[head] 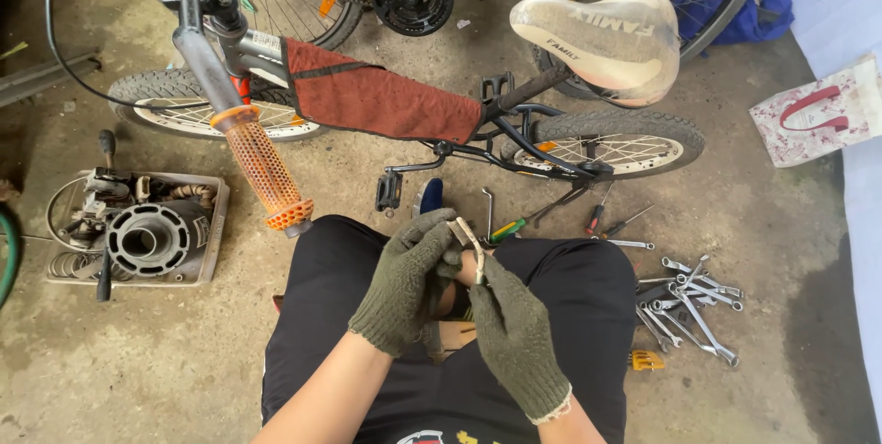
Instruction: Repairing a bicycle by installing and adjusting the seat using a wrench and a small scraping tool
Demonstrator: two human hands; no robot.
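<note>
Both my hands wear dark green knit gloves and meet over my lap. My left hand (404, 279) and my right hand (514, 334) together grip a small pale curved metal part (471, 240); its shape is partly hidden by my fingers. In front of me stands a small bicycle (386, 100) with a red cloth pad on its frame, an orange handlebar grip (262, 164) and a worn cream saddle (606, 35). Its pedal (389, 191) hangs just beyond my knees.
Several wrenches (689, 302) lie in a pile on the concrete at my right, with screwdrivers (611, 219) near the rear wheel. A tray of engine parts (138, 228) sits at left. Other bicycles stand behind, and a paper bag (813, 113) lies at far right.
</note>
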